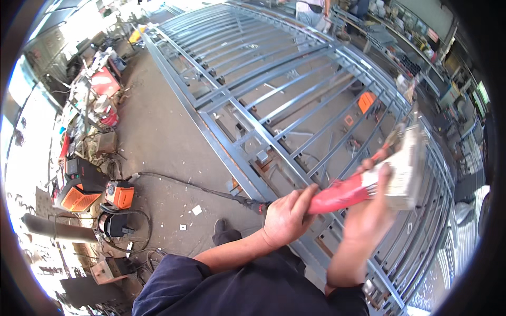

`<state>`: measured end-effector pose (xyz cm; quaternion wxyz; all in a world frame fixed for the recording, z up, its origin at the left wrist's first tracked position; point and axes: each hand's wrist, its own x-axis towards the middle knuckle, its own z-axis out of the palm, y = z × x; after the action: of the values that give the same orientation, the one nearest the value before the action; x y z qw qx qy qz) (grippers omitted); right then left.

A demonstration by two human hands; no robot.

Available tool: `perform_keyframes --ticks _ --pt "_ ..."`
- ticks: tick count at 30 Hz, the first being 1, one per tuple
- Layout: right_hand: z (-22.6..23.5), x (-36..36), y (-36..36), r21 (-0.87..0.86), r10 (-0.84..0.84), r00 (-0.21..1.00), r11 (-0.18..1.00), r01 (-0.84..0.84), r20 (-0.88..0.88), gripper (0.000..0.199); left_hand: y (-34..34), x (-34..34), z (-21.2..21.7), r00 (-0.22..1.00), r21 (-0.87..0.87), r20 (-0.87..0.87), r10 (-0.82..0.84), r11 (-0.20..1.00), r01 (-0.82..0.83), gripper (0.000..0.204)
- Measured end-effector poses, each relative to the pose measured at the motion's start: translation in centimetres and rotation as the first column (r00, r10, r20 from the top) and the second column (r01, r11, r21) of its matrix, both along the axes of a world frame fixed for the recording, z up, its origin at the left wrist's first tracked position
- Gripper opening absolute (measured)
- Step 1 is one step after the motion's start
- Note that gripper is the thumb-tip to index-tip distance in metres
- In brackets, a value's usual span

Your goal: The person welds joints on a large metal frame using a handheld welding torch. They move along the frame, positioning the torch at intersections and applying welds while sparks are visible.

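My left hand (pixel 287 216) grips the red handle of a welding electrode holder (pixel 342 192), whose black cable (pixel 195 184) trails left across the floor. My right hand (pixel 371 210), blurred by motion, holds a pale rectangular packet (pixel 408 168) right beside the holder's tip. Both hands hover over a large grey steel gate frame (pixel 274 89) of tubes and bars lying flat.
An orange welding machine (pixel 79 192) and a smaller orange unit (pixel 120 195) sit on the concrete floor at the left among cables and scrap. A cluttered workbench (pixel 97 89) stands at upper left. Another person (pixel 311 10) stands at the gate's far end. An orange box (pixel 367 101) lies under the bars.
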<state>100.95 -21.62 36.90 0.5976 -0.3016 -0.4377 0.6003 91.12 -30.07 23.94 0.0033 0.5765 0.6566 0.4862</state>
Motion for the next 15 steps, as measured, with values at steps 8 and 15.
perform_keyframes --ticks 8,15 --pt "-2.7 3.8 3.0 0.491 0.021 0.977 0.862 -0.124 0.210 0.080 1.7 -1.2 8.7 0.820 -0.109 0.572 -0.011 0.990 0.090 0.052" --pt "0.2 1.4 7.6 0.536 0.459 0.873 0.702 -0.470 0.164 0.074 4.4 -3.4 13.0 0.356 0.107 0.829 -0.432 0.746 0.657 0.023"
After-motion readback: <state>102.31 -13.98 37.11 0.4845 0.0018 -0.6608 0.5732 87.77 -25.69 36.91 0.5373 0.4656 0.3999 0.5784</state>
